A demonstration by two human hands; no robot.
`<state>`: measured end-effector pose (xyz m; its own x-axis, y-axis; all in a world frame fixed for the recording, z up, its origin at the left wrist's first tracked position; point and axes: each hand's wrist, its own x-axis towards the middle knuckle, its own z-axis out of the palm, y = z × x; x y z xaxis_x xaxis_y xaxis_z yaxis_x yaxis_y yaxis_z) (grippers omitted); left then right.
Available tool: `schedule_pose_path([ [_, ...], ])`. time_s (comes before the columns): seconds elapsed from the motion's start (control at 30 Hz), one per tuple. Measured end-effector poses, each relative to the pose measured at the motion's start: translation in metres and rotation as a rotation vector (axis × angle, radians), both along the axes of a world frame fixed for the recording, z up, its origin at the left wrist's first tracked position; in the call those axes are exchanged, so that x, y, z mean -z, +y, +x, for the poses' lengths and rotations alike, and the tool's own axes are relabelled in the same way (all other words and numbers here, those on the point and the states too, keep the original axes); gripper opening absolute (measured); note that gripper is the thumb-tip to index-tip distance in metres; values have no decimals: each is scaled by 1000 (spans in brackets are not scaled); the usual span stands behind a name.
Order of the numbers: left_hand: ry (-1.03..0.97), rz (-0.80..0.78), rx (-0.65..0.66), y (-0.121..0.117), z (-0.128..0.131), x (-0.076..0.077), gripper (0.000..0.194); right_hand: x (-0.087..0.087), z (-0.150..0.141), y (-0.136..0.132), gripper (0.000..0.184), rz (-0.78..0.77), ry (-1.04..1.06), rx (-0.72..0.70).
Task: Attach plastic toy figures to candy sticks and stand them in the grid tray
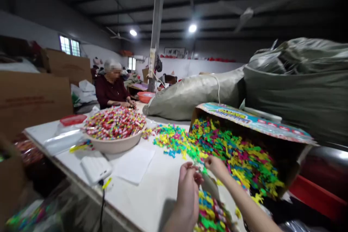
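Note:
My left hand [188,187] is closed in a pinch over a clear bag [211,213] stuffed with small coloured plastic pieces. My right hand [216,166] is also pinched, fingers together at the bag's mouth, right beside the left. What either pinch holds is too small to name. Just beyond them a heap of bright plastic pieces [217,145] spills from a tipped cardboard box [255,125] onto the white table [152,188].
A pink basin [114,144] heaped with coloured pieces stands at the left, with a white power bank [95,168] and a paper sheet [134,163] near it. Large grey sacks [296,87] lie behind. Another person [112,87] sits at the far end. Cardboard boxes [32,98] stand left.

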<state>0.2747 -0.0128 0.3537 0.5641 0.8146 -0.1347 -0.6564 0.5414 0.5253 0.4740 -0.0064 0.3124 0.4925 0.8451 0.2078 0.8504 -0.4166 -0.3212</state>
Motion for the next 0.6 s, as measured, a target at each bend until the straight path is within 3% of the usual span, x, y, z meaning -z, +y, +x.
schedule_pose_path([
  [0.1, 4, -105, 163, -4, 1, -3, 24, -43, -16, -14, 15, -9, -25, -42],
  [0.23, -34, -204, 305, -3, 5, 0, 28, -91, -66, -36, 13, -37, 14, -447],
  [0.33, -17, -316, 239, 3, 5, 3, 24, -108, -92, -39, 11, -96, 65, -681],
  [0.43, 53, -383, 6, 9, 3, 5, 20, -105, -87, -17, 23, -158, 338, -731],
  [0.5, 52, -305, -128, 9, 2, 4, 23, -91, -71, 12, 28, -73, 481, -642],
  [0.6, 58, -140, -203, 3, 0, 2, 32, -58, -49, 66, 24, 8, 258, -428],
])
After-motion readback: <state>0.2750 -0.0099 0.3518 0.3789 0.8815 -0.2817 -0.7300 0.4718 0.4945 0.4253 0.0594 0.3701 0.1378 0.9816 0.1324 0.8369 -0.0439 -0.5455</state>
